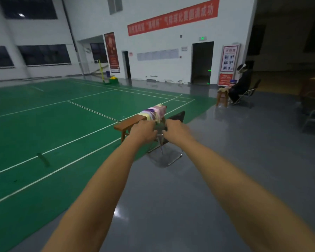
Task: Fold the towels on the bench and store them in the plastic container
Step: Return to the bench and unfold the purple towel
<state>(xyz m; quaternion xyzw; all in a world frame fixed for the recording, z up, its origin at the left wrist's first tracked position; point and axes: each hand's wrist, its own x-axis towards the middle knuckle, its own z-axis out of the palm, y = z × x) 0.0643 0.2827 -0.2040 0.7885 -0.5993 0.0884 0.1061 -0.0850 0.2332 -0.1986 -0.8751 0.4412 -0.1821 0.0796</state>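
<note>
Bare arms reach forward, the left hand [144,130] and right hand [176,130] side by side with fingers curled inward; whether they grip anything I cannot tell. Just beyond the hands, pastel towels [154,113] drape over the far end of a wooden counter [129,123]. A black chair [173,140] stands under the right hand. Well beyond, to the right, a seated person [241,84] waits.

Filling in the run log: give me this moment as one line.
left hand: open, outstretched | right hand: open, outstretched | towels: draped over wooden bench, unfolded | container: not visible
</note>
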